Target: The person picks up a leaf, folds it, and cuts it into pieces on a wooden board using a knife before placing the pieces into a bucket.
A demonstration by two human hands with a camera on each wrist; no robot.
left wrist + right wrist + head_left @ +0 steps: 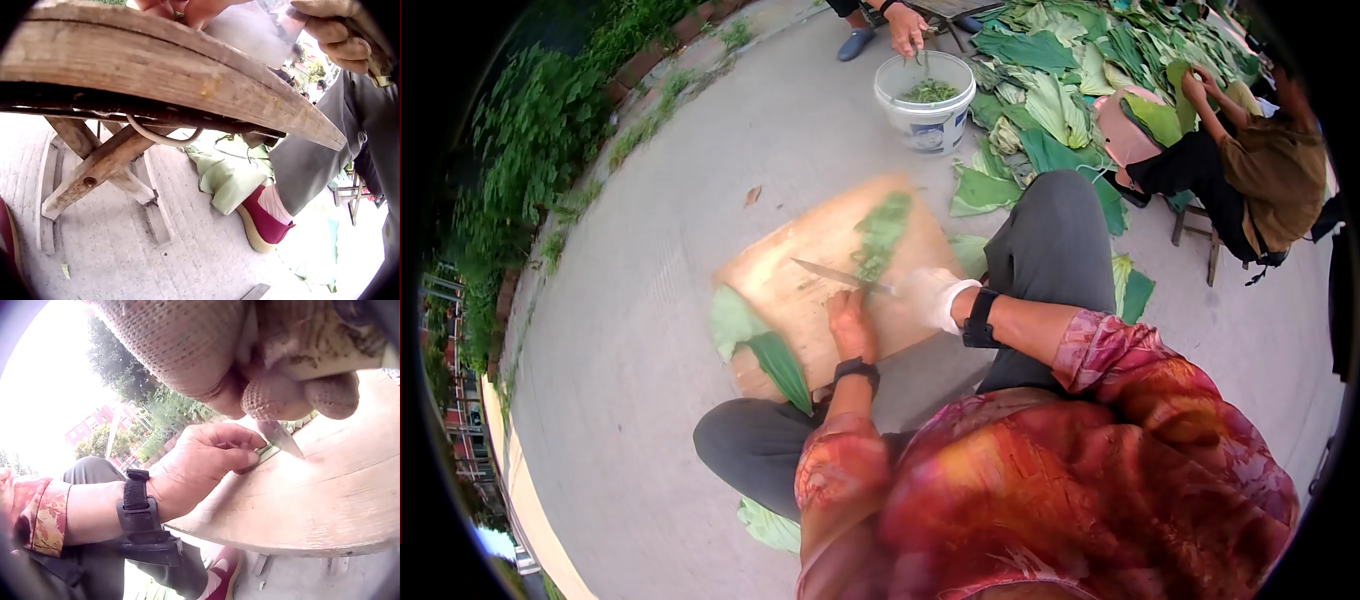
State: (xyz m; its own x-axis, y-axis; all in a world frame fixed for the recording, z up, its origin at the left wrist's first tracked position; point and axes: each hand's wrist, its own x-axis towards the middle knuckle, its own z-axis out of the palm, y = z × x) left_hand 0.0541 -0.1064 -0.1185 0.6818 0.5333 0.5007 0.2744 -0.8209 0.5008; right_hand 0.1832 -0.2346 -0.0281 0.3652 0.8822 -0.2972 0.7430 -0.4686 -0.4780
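Gloved right hand [927, 298] grips knife [840, 275]; left hand [852, 325] over wooden board [775, 275]; greens [883, 235] beyond.

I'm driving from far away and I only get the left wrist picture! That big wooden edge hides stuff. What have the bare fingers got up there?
Observer: The right wrist view shows the left hand pinching a narrow green piece between thumb and finger.
Operator: Cool! Is anything out past the far side of the board?
Observer: Yes, in the head view another person's hand is above a white bucket with green bits in it.
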